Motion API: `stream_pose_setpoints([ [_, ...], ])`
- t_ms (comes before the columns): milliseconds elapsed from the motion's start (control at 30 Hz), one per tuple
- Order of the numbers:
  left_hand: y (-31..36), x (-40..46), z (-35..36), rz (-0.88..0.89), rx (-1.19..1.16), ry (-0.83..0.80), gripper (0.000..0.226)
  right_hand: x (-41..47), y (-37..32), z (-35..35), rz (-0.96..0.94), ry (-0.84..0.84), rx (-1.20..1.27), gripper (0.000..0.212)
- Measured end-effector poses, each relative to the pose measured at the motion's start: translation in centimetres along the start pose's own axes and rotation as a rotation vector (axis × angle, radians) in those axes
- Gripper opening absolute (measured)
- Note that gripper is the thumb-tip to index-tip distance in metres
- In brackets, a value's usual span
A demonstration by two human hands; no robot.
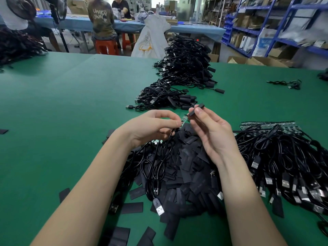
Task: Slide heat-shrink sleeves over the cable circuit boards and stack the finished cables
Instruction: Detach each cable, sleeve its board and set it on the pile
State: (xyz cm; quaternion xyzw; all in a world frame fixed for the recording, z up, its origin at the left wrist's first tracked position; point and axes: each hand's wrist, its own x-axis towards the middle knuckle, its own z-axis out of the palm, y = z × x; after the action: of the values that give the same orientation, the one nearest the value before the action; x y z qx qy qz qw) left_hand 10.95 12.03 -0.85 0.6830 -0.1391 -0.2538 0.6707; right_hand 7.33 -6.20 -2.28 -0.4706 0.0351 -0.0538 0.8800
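Green felt covers the whole counter [62, 103], and behind its far edge it's a busy workshop: blue shelving [266, 29] full of boxes on the right, a long blue bench [124, 25] where two people work near orange stools [106, 47].

Left half of the counter is mostly bare green, lots of room to move there. Near edge is crowded: a heap of flat black sleeves [182, 167] sits right between the forearms, with strays spilling toward the near edge. Toward the right edge lies a bundle of unsleeved cables [284, 160], boards lined up at its far side. Finished cables [184, 75] run in a stack from mid-counter up to the far edge.

Left hand [152, 128] pinches a small green circuit board [184, 120], its cable [156, 167] dangling down. Right hand [213, 135] has its fingers clamped on one sleeve [195, 109], held just beside the board's tip, not on it yet.
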Motion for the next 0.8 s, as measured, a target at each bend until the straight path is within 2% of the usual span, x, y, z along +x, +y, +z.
stream_pose_setpoints([
  [300, 0.2, -0.3, 0.3, 0.005, -0.024, -0.036, 0.009, -0.1, 0.0, -0.1, 0.006, -0.048, -0.051, 0.012],
  [400, 0.4, -0.6, 0.1, 0.001, -0.026, -0.087, 0.020, -0.3, -0.4, -0.4, 0.038, -0.124, -0.060, 0.015],
  [600, 0.3, -1.0, -0.4, 0.028, -0.061, -0.148, 0.009, -0.6, -1.0, -0.9, 0.108, -0.269, -0.045, 0.015],
  [800, 0.0, -1.1, -0.5, 0.048, -0.110, -0.164, 0.011, -0.8, -1.0, -0.7, 0.103, -0.333, -0.022, 0.019],
])
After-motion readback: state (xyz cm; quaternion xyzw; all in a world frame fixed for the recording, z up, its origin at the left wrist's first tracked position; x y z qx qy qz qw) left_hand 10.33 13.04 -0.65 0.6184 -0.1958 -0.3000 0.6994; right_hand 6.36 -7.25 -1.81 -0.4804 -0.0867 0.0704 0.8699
